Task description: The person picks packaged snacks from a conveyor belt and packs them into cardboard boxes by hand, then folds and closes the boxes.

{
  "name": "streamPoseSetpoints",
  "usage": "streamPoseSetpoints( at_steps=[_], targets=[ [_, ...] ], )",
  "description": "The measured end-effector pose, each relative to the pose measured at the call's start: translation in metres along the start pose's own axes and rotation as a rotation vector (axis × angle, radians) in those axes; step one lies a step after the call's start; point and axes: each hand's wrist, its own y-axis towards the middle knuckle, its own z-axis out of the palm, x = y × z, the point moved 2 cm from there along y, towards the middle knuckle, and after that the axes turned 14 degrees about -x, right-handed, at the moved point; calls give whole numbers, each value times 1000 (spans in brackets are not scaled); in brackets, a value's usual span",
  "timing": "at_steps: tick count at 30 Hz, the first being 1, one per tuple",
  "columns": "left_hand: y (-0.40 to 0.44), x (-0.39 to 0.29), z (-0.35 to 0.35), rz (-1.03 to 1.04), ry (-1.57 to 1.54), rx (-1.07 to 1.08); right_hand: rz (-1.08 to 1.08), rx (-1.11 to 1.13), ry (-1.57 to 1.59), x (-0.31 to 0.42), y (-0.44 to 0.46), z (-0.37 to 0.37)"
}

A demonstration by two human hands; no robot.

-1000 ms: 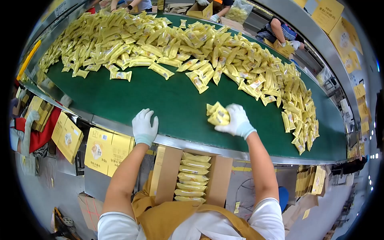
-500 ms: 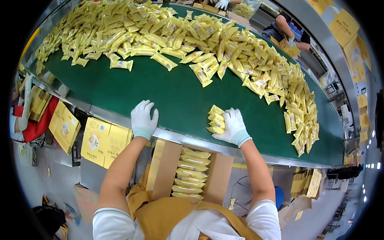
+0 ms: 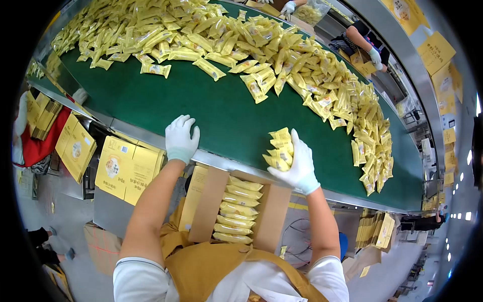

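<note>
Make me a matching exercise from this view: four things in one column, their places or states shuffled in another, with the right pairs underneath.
Things
1. Left hand
2. Right hand
3. Carton
4. Large heap

Places or states
A. Open, with a row of packets inside
B. Spread along the far side of the green belt
C. Holding a small bunch of yellow packets
D. Empty, at the belt's near edge

Right pairs: 1-D, 2-C, 3-A, 4-B

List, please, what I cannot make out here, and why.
Head view:
- Held packets: palm-side ends, covered by right hand.
- Carton: floor beneath its packet row.
- Heaped packets: lettering, too small.
- Co-worker's hand: its owner's head, cut off by top edge.
</note>
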Motion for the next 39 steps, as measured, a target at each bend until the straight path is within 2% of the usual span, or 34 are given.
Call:
streamPoseSetpoints(
  at_steps=[2,6,7,9,11,13,15,17,20,24,27,28,31,33,35,39],
  targets=[
    [0,-1,0,-4,0,8,-93,-75,42,21,-11,-22],
    [-1,-1,-3,-7,10,16,-202,-30,110,66,-31,-52],
    [1,-2,-3,-1,10,12,-198,51,179,77,-36,-51],
    [0,-3,-5,29,-39,-64,-254,254,-74,116,-48,-55],
    [5,-7,-10,53,-94,-82,-297,468,-125,122,-77,-28],
    [6,-11,-13,74,-145,-101,-216,705,-133,131,-85,-10],
    [6,-9,-9,80,-157,-70,-290,628,-131,131,-105,12],
    [1,-3,-3,99,-131,-64,-139,649,-131,139,-128,35],
    [-3,3,1,112,-73,-32,-203,488,-163,141,-148,44],
    [-3,-2,-6,78,-37,17,-211,506,-133,133,-162,56],
    [-6,1,-4,95,-31,8,-174,427,97,120,-160,50],
    [-5,2,-3,108,-25,-3,-132,380,190,114,-159,47],
    [-4,0,-5,81,-33,15,265,579,144,90,-120,24],
    [-5,0,-5,90,-34,10,365,-14,-48,72,-109,6],
    [-5,2,-3,96,-33,11,502,-348,17,52,-100,12],
    [-5,-1,-8,98,-32,10,566,45,159,31,-82,44]
  ],
)
